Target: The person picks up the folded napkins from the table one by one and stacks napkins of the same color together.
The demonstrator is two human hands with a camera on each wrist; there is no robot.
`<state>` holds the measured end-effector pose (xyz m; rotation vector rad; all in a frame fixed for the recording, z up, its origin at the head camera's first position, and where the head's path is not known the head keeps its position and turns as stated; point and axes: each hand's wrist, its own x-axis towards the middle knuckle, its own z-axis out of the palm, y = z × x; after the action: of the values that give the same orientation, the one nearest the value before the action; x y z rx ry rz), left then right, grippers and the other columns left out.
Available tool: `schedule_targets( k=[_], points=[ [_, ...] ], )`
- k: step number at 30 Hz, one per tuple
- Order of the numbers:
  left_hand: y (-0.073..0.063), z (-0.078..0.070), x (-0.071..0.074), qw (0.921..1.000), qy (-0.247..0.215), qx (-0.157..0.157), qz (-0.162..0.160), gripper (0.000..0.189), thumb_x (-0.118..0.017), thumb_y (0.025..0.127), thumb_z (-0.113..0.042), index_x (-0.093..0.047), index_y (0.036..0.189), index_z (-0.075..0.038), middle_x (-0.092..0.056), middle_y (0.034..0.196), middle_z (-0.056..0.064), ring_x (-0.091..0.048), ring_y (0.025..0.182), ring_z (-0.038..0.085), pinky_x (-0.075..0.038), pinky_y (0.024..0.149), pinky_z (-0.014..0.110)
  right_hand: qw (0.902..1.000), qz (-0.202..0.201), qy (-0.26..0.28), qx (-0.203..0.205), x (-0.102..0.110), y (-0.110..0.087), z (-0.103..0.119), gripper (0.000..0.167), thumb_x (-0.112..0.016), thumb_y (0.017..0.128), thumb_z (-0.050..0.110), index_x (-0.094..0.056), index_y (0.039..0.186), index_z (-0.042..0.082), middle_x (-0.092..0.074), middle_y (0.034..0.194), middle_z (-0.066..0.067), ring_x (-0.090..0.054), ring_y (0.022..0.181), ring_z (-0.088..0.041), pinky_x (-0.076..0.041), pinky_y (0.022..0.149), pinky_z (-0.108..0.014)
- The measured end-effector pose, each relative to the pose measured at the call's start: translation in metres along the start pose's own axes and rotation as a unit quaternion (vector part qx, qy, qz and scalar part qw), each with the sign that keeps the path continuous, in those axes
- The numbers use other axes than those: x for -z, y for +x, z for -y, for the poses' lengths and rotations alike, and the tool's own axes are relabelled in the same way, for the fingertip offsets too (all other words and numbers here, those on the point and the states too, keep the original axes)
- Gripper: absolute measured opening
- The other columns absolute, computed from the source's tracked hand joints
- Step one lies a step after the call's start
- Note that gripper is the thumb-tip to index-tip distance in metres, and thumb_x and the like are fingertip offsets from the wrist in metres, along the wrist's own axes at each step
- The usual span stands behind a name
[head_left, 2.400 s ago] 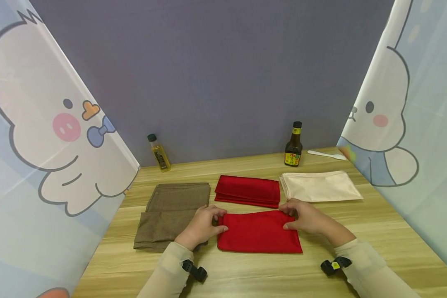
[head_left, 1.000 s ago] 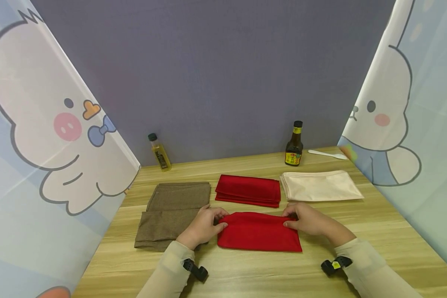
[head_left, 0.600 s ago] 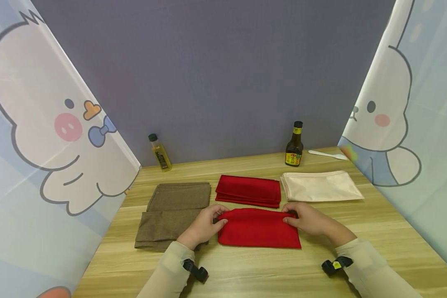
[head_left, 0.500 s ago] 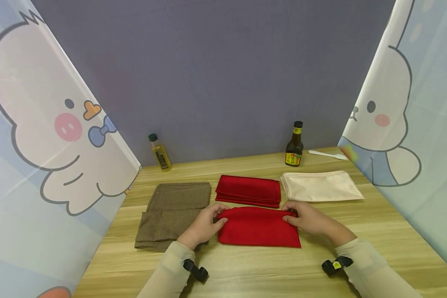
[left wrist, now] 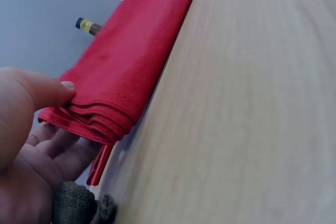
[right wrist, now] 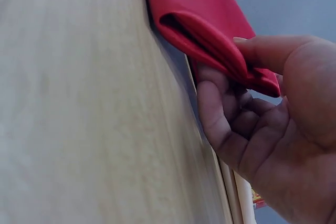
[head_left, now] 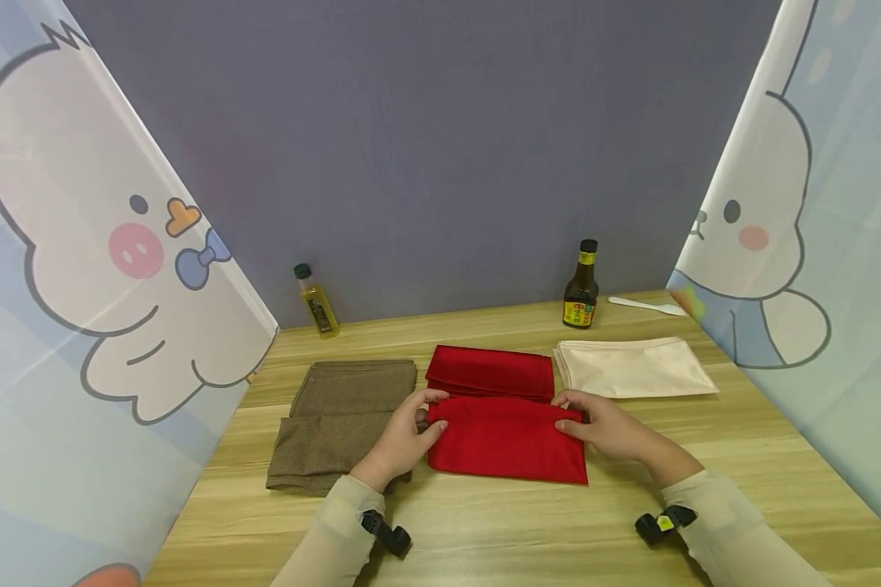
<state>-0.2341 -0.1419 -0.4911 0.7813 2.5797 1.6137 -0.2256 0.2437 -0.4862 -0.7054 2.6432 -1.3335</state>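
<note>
A folded bright red cloth hangs between my two hands in the head view, its far edge overlapping a second folded red cloth behind it. My left hand pinches its left end, thumb on top and fingers underneath. In the left wrist view the layered folds of the red cloth show beside the thumb. My right hand grips the other end the same way. The right wrist view shows the red cloth raised off the table at that end, fingers curled beneath it.
Two folded brown cloths lie left of my left hand. A folded cream cloth lies at the back right. Behind stand an oil bottle and a dark sauce bottle, with a white plastic spoon on the wooden table.
Both hands have lifted the front red cloth and shifted it away from me, so its far edge now covers part of the red cloth behind. The other things have not moved.
</note>
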Motion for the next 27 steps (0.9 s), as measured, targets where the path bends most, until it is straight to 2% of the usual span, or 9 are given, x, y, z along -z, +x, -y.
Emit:
schedule_targets(
  k=[4,7,11,15,19,24,27],
  points=[
    [0.0001,0.0009,0.0005,0.9996,-0.026,0.013,0.007,0.049,-0.070,0.100,-0.002,-0.054,0.146,-0.009,-0.052,0.141,0.010,-0.064,0.085,0.021,-0.052,0.070,0.024,0.9999,-0.010,0.000,-0.004,0.0002,0.0009,-0.0009,0.029,-0.075,0.100,0.023,-0.066,0.127,0.017,-0.058,0.090,-0.002,-0.049,0.073,-0.013,-0.045,0.063,-0.027],
    [0.0000,0.0006,0.0007,0.9991,-0.038,0.019,0.007,0.050,-0.070,0.101,-0.004,-0.052,0.147,-0.008,-0.051,0.143,0.009,-0.065,0.085,0.020,-0.052,0.069,0.024,0.9995,-0.022,0.020,-0.005,0.0004,0.0022,-0.0010,0.033,-0.076,0.099,0.019,-0.065,0.130,0.013,-0.058,0.091,-0.004,-0.045,0.066,-0.011,-0.043,0.057,-0.026],
    [-0.0002,0.0018,0.0004,0.9990,-0.043,0.009,0.002,0.043,-0.069,0.101,-0.003,-0.057,0.143,-0.010,-0.050,0.145,0.009,-0.063,0.079,0.016,-0.050,0.064,0.022,0.9971,-0.039,0.065,-0.006,0.0009,0.0041,-0.0001,0.043,-0.077,0.097,0.012,-0.061,0.136,0.007,-0.054,0.086,-0.006,-0.043,0.063,-0.010,-0.041,0.054,-0.023],
    [0.0002,0.0042,-0.0001,0.9994,-0.032,-0.007,-0.009,0.038,-0.070,0.101,-0.002,-0.062,0.136,-0.012,-0.049,0.148,0.015,-0.062,0.078,0.014,-0.049,0.063,0.021,0.9938,-0.046,0.101,-0.001,0.0008,0.0053,0.0009,0.049,-0.077,0.096,0.005,-0.058,0.141,0.002,-0.052,0.084,-0.009,-0.043,0.062,-0.009,-0.040,0.053,-0.022],
    [0.0007,0.0037,0.0000,0.9995,-0.027,-0.012,-0.015,0.034,-0.070,0.101,-0.003,-0.065,0.134,-0.010,-0.048,0.149,0.020,-0.067,0.088,0.019,-0.053,0.070,0.023,0.9939,-0.051,0.098,-0.005,0.0001,0.0046,0.0022,0.040,-0.076,0.096,0.003,-0.064,0.134,0.005,-0.057,0.087,-0.010,-0.049,0.062,-0.010,-0.044,0.054,-0.022],
    [0.0015,0.0021,0.0001,0.9996,-0.006,-0.009,-0.026,0.033,-0.072,0.100,-0.006,-0.070,0.132,-0.012,-0.053,0.148,0.015,-0.066,0.108,0.022,-0.056,0.083,0.027,0.9940,-0.075,0.079,-0.008,-0.0005,0.0035,0.0026,0.020,-0.074,0.096,0.001,-0.072,0.113,0.010,-0.064,0.087,-0.007,-0.052,0.065,-0.011,-0.046,0.056,-0.024],
    [0.0024,0.0024,0.0001,0.9992,0.000,-0.010,-0.039,0.031,-0.073,0.099,-0.007,-0.073,0.130,-0.012,-0.057,0.147,0.013,-0.062,0.122,0.021,-0.055,0.092,0.030,0.9935,-0.085,0.075,-0.010,-0.0007,0.0035,0.0020,0.015,-0.073,0.096,-0.001,-0.074,0.106,0.010,-0.067,0.086,-0.005,-0.052,0.065,-0.010,-0.046,0.055,-0.024]
  ],
)
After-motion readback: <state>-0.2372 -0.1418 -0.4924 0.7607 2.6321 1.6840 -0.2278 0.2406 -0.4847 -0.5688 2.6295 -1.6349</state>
